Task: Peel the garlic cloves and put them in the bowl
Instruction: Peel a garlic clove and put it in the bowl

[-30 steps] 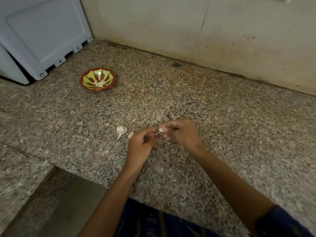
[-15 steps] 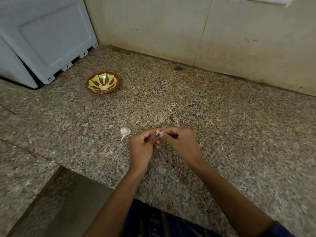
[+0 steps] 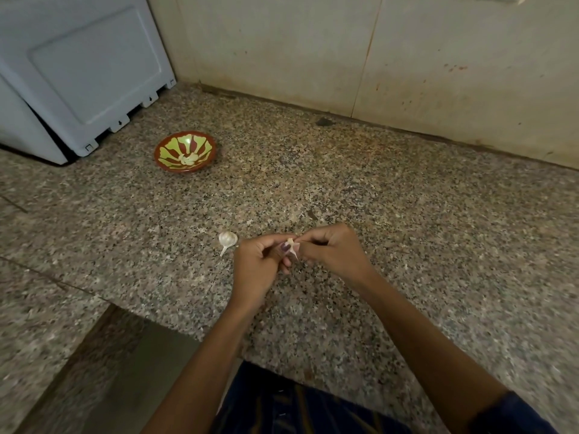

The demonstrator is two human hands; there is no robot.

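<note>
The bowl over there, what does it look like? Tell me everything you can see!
The bowl is small, round and shallow, glossy like glazed pottery. Its rim and outside are reddish brown, and inside, yellow-green petal shapes fan out from the middle. It sits upright on the speckled stone counter, near a pale grey appliance, far from both hands. A few pale peeled garlic cloves lie at its bottom. Nothing else touches it.

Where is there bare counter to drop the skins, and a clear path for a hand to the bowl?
Bare granite lies right of the right hand toward the wall, and between the hands and the bowl. It is crowded only near the left hand, where the garlic bulb sits. A straight reach to the bowl looks open.
</note>
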